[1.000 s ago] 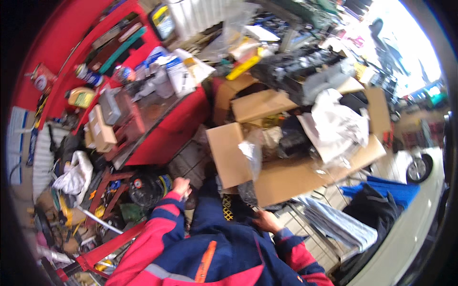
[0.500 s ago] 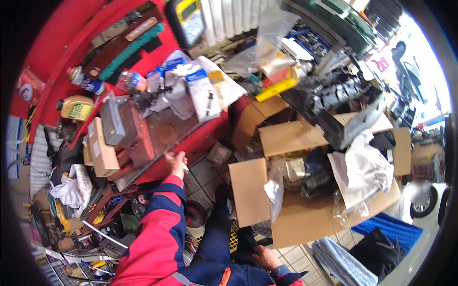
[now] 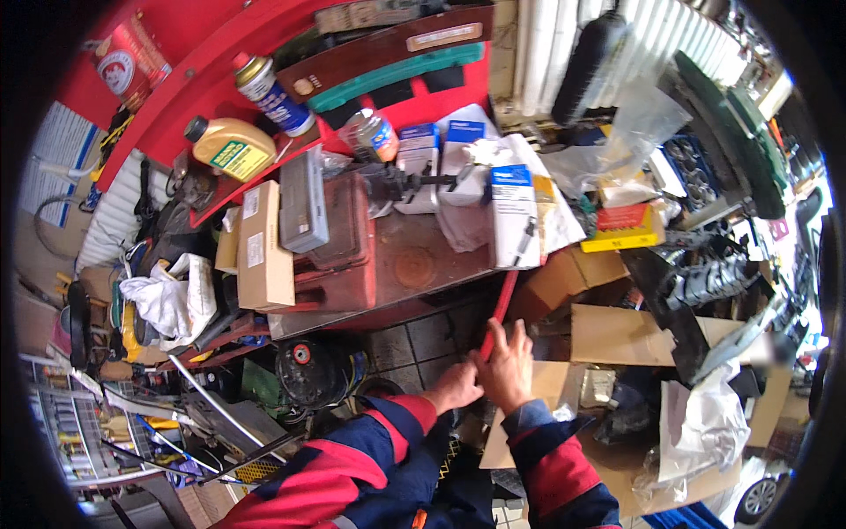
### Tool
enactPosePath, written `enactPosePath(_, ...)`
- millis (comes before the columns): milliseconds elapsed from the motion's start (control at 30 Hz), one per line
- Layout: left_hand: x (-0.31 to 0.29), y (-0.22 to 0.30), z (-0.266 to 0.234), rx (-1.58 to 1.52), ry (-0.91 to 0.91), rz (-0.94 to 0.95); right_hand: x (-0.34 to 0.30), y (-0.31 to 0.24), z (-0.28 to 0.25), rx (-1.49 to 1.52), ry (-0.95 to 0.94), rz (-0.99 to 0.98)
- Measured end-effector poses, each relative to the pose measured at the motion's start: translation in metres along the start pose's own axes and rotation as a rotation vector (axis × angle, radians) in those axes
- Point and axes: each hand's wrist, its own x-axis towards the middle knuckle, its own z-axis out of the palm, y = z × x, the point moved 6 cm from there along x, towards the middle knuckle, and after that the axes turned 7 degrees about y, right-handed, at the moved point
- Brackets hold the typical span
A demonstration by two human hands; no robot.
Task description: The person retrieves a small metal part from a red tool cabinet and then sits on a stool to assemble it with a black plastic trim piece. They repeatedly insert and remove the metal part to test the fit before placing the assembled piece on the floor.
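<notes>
A narrow red panel [image 3: 502, 304], seen nearly edge-on, sticks out from the front of the red workbench [image 3: 410, 269] toward me. It looks like an open cabinet door. My right hand [image 3: 511, 363] grips its near end, with the index finger and thumb about the edge. Close beside it my left hand [image 3: 456, 386] is closed, its fingertips against the same near end; what they hold is hidden. On the bench top lie a red plastic case [image 3: 348, 225], a grey flat case [image 3: 302, 201], a cardboard box [image 3: 264, 251] and a white-and-blue carton [image 3: 514, 220].
Open cardboard boxes [image 3: 617, 335] with plastic and paper stand at my right. A dark round machine [image 3: 304, 370] sits below the bench's left part. Bottles, among them a yellow bottle [image 3: 231, 148], line the back. Tools and a white cloth [image 3: 172, 300] crowd the left.
My left hand has left the bench's front edge and moved right. My right hand has come up from beside my leg to the red panel, which now stands out. The view has turned left.
</notes>
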Motion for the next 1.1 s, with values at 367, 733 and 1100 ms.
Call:
enactPosePath(367, 0.031, -0.083, -0.007, 0.237, -0.032, 0.059, 0.049, 0.04, 0.093, 0.165, -0.044, 0.149)
enactPosePath(733, 0.165, -0.207, -0.038, 1.267, 0.45, 0.016, 0.036, 0.085, 0.076, 0.273, -0.039, -0.144)
enactPosePath(1100, 0.116, -0.234, 0.032, 1.089, 0.279, -0.152, 0.029, 0.086, 0.077, 0.325, 0.085, -0.234)
